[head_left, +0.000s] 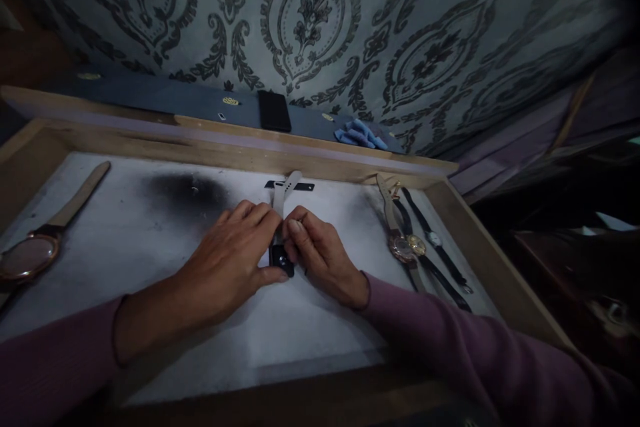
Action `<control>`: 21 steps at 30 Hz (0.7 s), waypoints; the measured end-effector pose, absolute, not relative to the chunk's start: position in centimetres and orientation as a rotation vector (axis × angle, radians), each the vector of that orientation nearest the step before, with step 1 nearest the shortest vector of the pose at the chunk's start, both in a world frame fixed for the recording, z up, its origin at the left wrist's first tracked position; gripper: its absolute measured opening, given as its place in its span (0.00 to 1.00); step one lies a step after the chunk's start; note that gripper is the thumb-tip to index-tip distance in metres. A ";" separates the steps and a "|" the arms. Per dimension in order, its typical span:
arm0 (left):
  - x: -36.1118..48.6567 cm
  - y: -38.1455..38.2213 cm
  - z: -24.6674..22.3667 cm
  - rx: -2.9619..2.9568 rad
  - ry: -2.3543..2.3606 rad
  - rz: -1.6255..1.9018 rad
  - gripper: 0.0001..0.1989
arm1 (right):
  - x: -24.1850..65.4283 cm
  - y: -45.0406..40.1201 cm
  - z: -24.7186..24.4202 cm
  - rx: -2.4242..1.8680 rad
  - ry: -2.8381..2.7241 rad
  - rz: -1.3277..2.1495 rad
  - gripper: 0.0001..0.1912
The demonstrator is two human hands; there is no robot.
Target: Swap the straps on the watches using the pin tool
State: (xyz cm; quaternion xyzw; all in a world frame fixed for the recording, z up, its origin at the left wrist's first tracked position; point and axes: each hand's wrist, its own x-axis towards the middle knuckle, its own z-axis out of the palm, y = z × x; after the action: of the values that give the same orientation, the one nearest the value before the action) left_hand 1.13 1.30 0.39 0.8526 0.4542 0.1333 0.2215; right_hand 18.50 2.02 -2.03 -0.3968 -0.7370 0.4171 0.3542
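A smartwatch with a dark, square face [281, 260] lies on the white bottom of the drawer, between my two hands. Its pale strap [284, 192] points away from me, the end bent to the right. My left hand [240, 240] grips the watch, thumb at the near edge of the face and fingers over the strap. Against the right side of the watch, my right hand [320, 250] is closed in a pinch; what its fingertips hold is hidden. Beyond the hands, a flat black strip [304, 187] with a hole lies crosswise by the strap's end.
A large round watch [29, 256] with a brown strap lies at the left. Several wristwatches [401, 247] are at the right, near the wooden side wall [495, 260]. Behind the drawer are a black flat object [275, 111] and a crumpled blue cloth [361, 135].
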 end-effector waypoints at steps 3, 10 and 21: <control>1.1 1.3 0.4 2.348 1.258 0.355 0.14 | 18.5 2.1 -2.0 -1.008 -1.918 1.082 0.16; 1.1 1.3 0.4 2.333 1.249 0.350 0.15 | 18.4 2.1 -1.9 -0.986 -1.967 1.019 0.13; 1.1 1.3 0.5 2.350 1.245 0.360 0.15 | 18.6 2.2 -2.0 -0.975 -1.971 0.981 0.12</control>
State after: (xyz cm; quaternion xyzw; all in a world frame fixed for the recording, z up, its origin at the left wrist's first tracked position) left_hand 1.10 1.26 0.45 0.8528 0.4519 0.1305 0.2268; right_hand 18.62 2.21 -2.01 -0.3781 -0.7642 0.3802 0.3586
